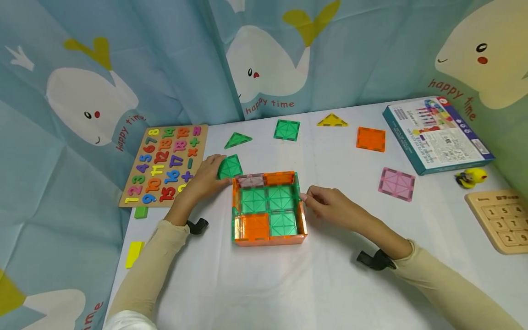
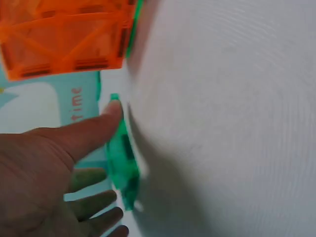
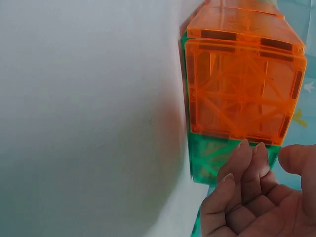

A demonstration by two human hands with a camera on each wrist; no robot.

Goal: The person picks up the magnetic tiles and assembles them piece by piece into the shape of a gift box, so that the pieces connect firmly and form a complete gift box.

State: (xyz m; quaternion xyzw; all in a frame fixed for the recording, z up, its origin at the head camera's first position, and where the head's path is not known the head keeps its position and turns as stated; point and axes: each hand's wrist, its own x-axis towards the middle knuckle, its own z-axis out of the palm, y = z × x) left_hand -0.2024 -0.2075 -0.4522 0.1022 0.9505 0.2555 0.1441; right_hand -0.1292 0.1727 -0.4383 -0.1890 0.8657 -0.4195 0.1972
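A low open box of magnetic tiles (image 1: 268,240) stands on the table, with green and orange squares as its floor and orange, pink and green walls. At its far left corner my left hand (image 1: 208,176) holds a loose green square tile (image 1: 231,167) between thumb and fingers; the left wrist view shows the thumb on the tile's edge. On the box's right side my right hand (image 1: 330,206) has its curled fingertips against a green wall tile (image 3: 212,150), thumb by the upper edge. Beside that tile is an orange wall tile (image 3: 242,91).
Behind the box lie a green triangle (image 1: 238,140), green square (image 1: 286,130), yellow triangle (image 1: 332,120), orange square (image 1: 371,139) and pink square (image 1: 397,184). A number board (image 1: 142,176) is left; a boxed toy (image 1: 437,133), small figure (image 1: 470,178) and wooden number puzzle (image 1: 501,222) are right.
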